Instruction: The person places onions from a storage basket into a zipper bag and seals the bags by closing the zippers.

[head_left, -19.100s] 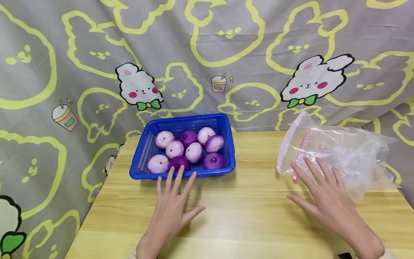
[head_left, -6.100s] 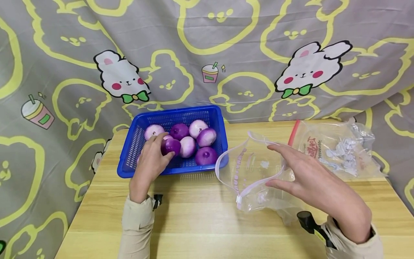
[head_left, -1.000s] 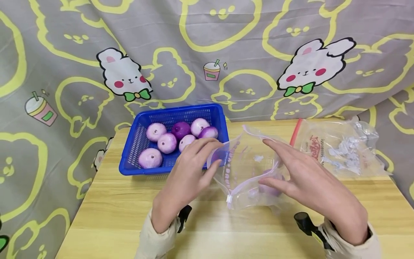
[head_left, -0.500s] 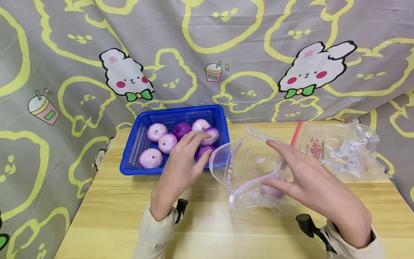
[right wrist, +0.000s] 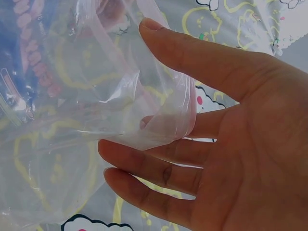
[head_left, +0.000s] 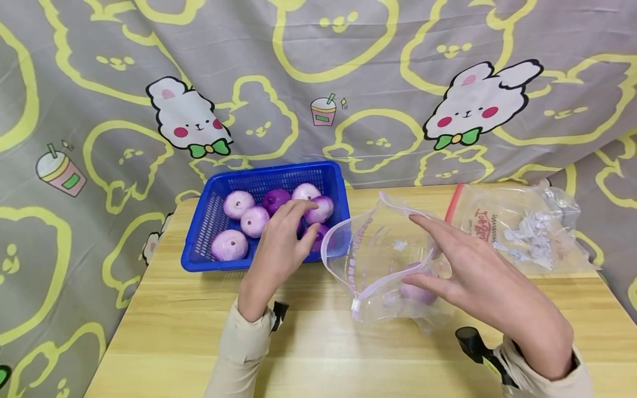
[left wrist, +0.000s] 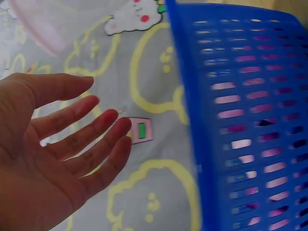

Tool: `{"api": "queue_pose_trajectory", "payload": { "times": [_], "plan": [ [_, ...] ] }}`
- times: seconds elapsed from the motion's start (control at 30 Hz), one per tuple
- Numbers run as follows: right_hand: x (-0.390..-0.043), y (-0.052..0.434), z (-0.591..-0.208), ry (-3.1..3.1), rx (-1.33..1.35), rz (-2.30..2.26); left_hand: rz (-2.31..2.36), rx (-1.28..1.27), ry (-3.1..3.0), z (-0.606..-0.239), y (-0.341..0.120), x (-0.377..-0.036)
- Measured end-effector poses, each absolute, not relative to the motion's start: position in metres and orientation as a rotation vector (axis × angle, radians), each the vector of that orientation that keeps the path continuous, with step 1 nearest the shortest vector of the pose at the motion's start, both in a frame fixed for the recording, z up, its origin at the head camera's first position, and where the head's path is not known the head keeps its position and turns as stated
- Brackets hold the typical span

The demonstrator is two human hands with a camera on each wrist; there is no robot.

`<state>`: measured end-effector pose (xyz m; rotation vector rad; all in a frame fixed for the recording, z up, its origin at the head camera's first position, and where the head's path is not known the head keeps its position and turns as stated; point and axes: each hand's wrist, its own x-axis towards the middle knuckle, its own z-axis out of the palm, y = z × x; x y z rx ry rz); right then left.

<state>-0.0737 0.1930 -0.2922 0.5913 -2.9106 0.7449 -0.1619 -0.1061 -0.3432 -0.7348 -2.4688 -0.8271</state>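
The left hand (head_left: pixel 278 243), its grip open, reaches over the onions (head_left: pixel 239 203) in the blue basket (head_left: pixel 209 221). The right hand (head_left: pixel 478 282) pinches the clear bag (head_left: pixel 378 249) open. Another bag (head_left: pixel 517 226) lies behind on the desk (head_left: pixel 348 354).

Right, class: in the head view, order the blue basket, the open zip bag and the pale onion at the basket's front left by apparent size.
1. Blue basket
2. Open zip bag, slightly smaller, though it sits nearer the camera
3. Pale onion, clearly smallest

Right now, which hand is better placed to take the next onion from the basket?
Left. The left hand is open over the onions in the basket, while the right hand holds the bag open by its rim.
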Motion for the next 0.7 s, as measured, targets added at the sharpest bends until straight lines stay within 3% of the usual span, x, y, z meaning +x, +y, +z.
{"api": "queue_pose_trajectory", "payload": {
  "times": [0.7],
  "plan": [
    [-0.075, 0.195, -0.293, -2.930, 0.586, 0.746, -0.700, -0.635, -2.778, -0.387, -0.106, -0.189]
  ]
}}
